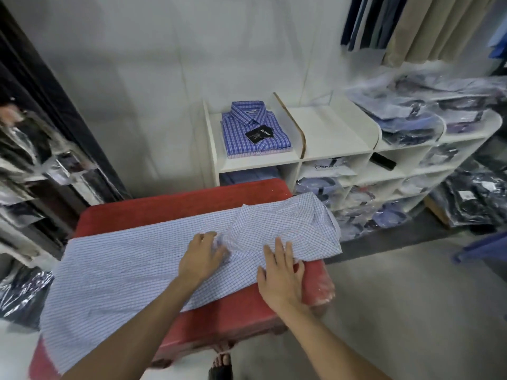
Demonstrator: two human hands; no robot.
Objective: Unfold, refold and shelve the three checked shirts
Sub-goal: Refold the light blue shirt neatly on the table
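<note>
- Both hands are down on the pale blue-and-white checked shirt (131, 270) that's spread out across the red padded table (236, 314). The left hand (201, 257) has its fingers bent into a bunch of fabric near the shirt's middle, looks like it's gripping a fold there. The right hand (279, 275) lies flat with fingers straight and spread, pressing the shirt's near edge, palm partly on the bare red top.
- Just beyond the right hand's fingertips, the collar end of that shirt is rumpled and folded over, hanging a bit past the table's right end.
- Below the hands, near the bottom edge, a dark sandalled foot (220, 366) pokes out on the grey floor.
- Further out past both hands stands a white cubby shelf unit (337, 149). On its top left bay sits a neatly folded bright blue checked shirt (255, 133) with a black tag (260, 133) on it.
- Right of that, bagged dark and blue shirts (419, 116) are piled on the shelf top and stuffed in the cubbies.
</note>
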